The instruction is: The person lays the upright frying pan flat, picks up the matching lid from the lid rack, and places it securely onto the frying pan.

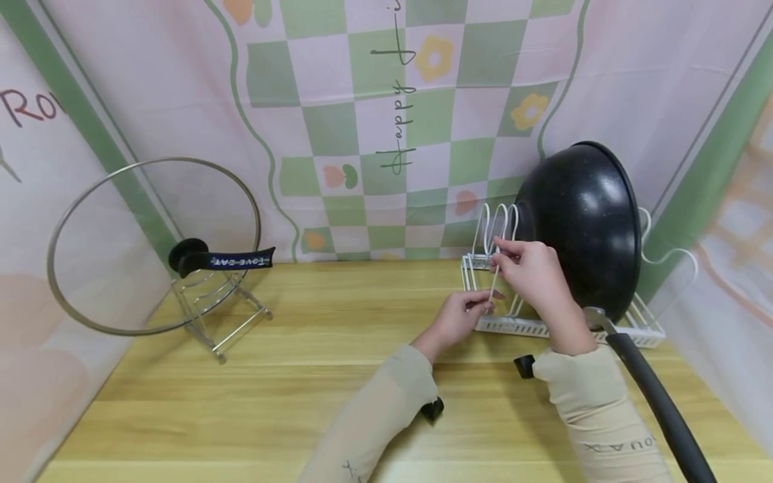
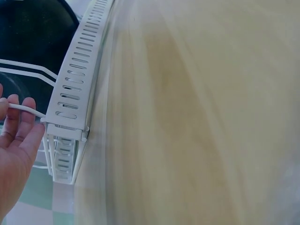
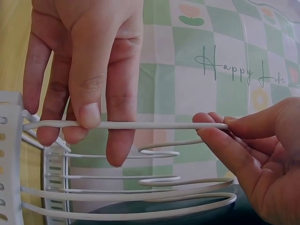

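Note:
A white wire divider (image 3: 154,125) stands in the slotted base of a white pot rack (image 1: 513,327). Low on that wire, close to the base, my left hand (image 1: 459,315) pinches it between thumb and fingers. My right hand (image 1: 534,272) pinches the same wire near its upper end, seen at the right of the right wrist view. Further wire loops (image 3: 187,199) rise from the rack beside it. A black wok (image 1: 582,221) sits on its side in the rack, just right of my right hand, and its long handle (image 1: 658,402) slants toward the front right.
At the left, a glass lid (image 1: 160,329) with a black knob rests upright on a small wire stand (image 1: 235,332). Two small black pieces (image 1: 524,366) show on the wooden table (image 1: 272,416) near my sleeves. A checked cloth (image 1: 386,121) hangs behind the table.

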